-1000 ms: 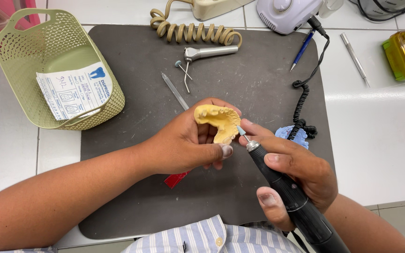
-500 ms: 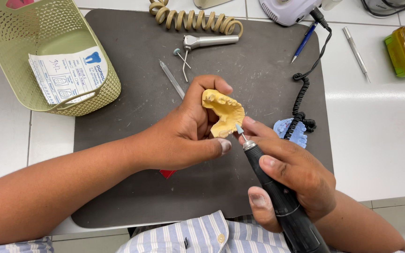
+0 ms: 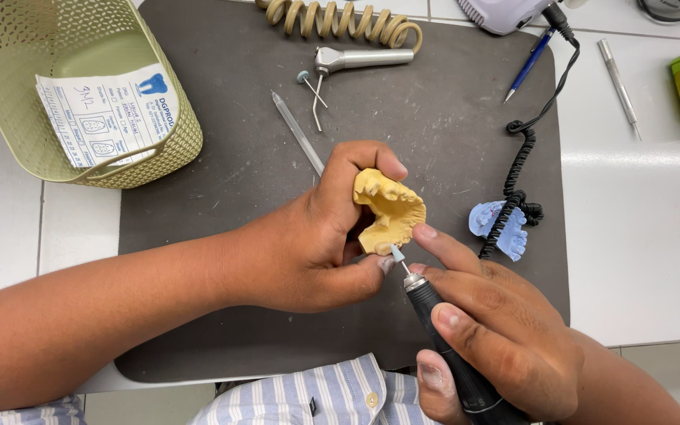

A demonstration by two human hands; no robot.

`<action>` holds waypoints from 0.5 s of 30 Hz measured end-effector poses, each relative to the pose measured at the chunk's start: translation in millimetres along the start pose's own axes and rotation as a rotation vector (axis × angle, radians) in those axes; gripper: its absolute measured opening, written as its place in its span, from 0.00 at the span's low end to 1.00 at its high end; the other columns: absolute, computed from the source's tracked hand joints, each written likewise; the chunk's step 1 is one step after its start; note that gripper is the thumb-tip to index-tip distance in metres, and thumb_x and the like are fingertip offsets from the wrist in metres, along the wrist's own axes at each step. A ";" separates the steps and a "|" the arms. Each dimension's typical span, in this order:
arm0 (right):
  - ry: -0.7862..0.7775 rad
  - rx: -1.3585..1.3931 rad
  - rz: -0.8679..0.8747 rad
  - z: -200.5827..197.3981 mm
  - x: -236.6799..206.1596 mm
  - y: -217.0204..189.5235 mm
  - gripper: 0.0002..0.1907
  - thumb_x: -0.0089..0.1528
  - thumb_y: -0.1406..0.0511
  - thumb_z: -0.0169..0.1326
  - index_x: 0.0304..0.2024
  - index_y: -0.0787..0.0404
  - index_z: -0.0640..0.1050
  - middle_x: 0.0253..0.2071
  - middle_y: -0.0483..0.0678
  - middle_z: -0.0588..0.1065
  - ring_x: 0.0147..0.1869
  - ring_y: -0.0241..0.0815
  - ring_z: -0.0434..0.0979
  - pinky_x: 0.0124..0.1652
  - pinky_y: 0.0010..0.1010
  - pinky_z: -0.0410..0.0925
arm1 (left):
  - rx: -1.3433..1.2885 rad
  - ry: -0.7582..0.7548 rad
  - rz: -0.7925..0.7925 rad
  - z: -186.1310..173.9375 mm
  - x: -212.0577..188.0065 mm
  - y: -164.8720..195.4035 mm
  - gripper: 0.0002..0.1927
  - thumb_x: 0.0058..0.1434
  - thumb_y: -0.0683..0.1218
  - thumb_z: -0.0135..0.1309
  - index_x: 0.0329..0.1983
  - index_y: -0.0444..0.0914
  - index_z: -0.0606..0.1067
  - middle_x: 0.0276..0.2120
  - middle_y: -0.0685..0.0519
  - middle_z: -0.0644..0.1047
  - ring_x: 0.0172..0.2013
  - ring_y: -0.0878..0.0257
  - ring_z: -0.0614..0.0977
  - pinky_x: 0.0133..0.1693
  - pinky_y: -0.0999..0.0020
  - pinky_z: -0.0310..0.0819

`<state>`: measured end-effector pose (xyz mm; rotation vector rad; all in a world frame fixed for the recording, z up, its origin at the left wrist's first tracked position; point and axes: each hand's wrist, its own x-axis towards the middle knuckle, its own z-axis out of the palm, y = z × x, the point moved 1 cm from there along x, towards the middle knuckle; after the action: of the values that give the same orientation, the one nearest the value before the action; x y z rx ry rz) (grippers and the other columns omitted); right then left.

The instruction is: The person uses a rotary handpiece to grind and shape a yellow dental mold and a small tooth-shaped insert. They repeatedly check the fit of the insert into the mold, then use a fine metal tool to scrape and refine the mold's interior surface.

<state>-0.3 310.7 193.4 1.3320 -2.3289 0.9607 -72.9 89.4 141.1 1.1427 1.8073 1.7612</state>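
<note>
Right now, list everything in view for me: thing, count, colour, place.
dental cast: one, yellow, held in the left hand above the mat
rotary handpiece: one, black with a pale blue tip at the cast's lower edge, in the right hand
mat: one, dark grey, on the white worktop
basket: one, pale green, top left, half on the mat
paper slip: one, white with blue print, inside the basket
blue dental cast: one, light blue, right part of the mat, under the coiled cord
coiled cord: one, black, right side of the mat
metal handpiece: one, silver, top of the mat
pen: one, blue, top right
left hand: one, grips the cast
right hand: one, grips the rotary handpiece
</note>
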 end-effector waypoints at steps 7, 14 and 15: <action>-0.014 0.006 -0.008 2.2 0.7 -0.6 0.21 0.63 0.67 0.54 0.54 0.69 0.64 0.46 0.71 0.74 0.57 0.71 0.79 0.49 0.50 0.78 | 0.159 -0.009 0.035 3.0 -3.3 1.8 0.36 0.64 0.38 0.54 0.67 0.39 0.47 0.49 0.47 0.70 0.41 0.64 0.81 0.41 0.70 0.81; 0.135 0.057 0.258 17.4 0.0 -22.5 0.15 0.66 0.69 0.51 0.53 0.65 0.66 0.47 0.65 0.76 0.61 0.66 0.80 0.56 0.53 0.77 | 0.256 0.017 0.051 3.0 -5.7 6.9 0.36 0.61 0.39 0.54 0.66 0.37 0.48 0.48 0.43 0.71 0.46 0.57 0.83 0.46 0.65 0.82; 0.144 0.072 0.253 17.5 0.1 -21.2 0.15 0.66 0.69 0.51 0.53 0.64 0.66 0.47 0.65 0.76 0.61 0.66 0.81 0.56 0.53 0.78 | 0.269 0.016 0.036 3.4 -5.6 7.6 0.36 0.61 0.39 0.54 0.66 0.37 0.47 0.48 0.43 0.72 0.45 0.56 0.84 0.46 0.64 0.82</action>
<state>18.8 291.4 189.2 0.9712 -2.4088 1.1834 -64.8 86.5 146.3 1.2706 2.0941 1.5839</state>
